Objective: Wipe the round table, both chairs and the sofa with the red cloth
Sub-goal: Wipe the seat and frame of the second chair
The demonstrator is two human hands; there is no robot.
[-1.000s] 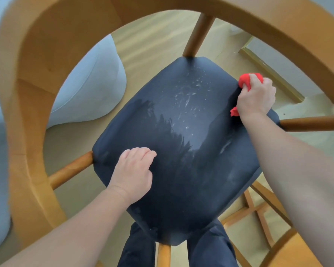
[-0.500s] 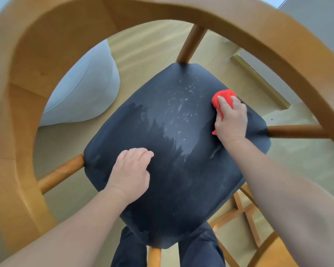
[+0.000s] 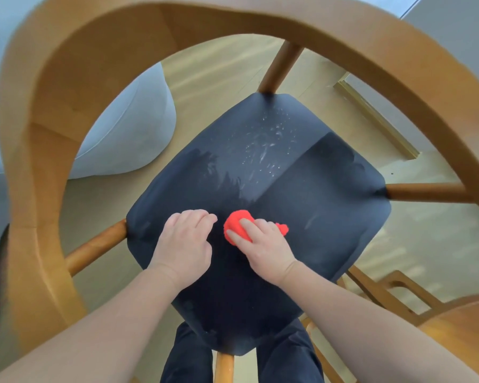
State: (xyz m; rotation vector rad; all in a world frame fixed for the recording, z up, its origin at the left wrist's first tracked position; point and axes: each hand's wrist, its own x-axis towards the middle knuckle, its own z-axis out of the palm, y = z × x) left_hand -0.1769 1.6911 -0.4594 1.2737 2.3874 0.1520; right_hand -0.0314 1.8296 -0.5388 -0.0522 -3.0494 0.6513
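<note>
A wooden chair with a dark navy seat fills the view, its curved backrest arching over the top. The bunched red cloth lies on the near middle of the seat under my right hand, whose fingers curl over it and hold it against the seat. My left hand rests on the seat just left of the cloth, fingers loosely curled, holding nothing. White specks and streaks mark the far half of the seat.
A pale grey sofa stands at the left beyond the chair. A second wooden piece shows at the lower right. My dark trouser legs are below the seat. A brass floor strip runs at the upper right.
My right hand has dragged the red cloth from the seat's far right edge across to the near middle, beside my left hand. The left hand has stayed on the seat.
</note>
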